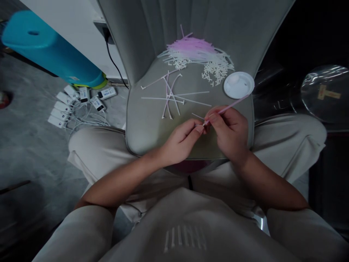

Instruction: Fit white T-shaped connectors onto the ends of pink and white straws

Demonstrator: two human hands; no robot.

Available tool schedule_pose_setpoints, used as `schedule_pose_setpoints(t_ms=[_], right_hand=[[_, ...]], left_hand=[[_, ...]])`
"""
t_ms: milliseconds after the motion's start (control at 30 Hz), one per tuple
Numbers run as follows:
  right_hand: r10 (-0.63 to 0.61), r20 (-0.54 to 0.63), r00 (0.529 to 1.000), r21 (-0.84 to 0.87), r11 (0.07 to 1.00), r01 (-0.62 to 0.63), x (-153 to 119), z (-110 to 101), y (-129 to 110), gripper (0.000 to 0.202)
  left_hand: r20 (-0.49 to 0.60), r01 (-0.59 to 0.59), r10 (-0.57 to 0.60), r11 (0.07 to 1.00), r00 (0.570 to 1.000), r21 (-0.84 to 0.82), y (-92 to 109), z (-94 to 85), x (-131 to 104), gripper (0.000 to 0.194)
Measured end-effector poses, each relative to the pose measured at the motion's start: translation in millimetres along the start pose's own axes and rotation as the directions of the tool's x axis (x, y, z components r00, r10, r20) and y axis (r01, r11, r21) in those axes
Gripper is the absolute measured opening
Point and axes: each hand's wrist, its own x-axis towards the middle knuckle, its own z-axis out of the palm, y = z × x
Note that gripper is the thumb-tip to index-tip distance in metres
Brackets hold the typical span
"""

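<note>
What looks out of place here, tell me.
The pale cables lie tangled on the floor beside the small white devices. Tiny white pieces sit loose on the chair near the dish, possibly just set out.

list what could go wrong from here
The far end of the pink stick in the right hand reaches the white dish, so a swing could knock it, perhaps off the nearby seat edge.

The small white piece at the left hand's fingertips could slip and drop.

The crossed sticks on the seat might shift if a sleeve or hand brushes them.
</note>
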Motion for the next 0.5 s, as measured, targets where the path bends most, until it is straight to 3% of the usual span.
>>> schedule_pose_setpoints(t_ms=[267, 500], right_hand=[[-0.061, -0.006, 0.998, -0.053, 0.997, 0.060, -1.1, 1.5, -2.0, 0.022], [-0.122, -0.028, 0.992, -0.132, 0.984, 0.117, -2.2, 1.7, 4.9, 0.031]], left_hand=[[-0.010, 0.022, -0.021, 1.000, 1.000, 0.022, -4.1, -0.9, -3.3, 0.043], [-0.035, 0.009, -0.010, 1.000, 0.999, -0.012, -7.0, 0.1, -1.2, 0.044]])
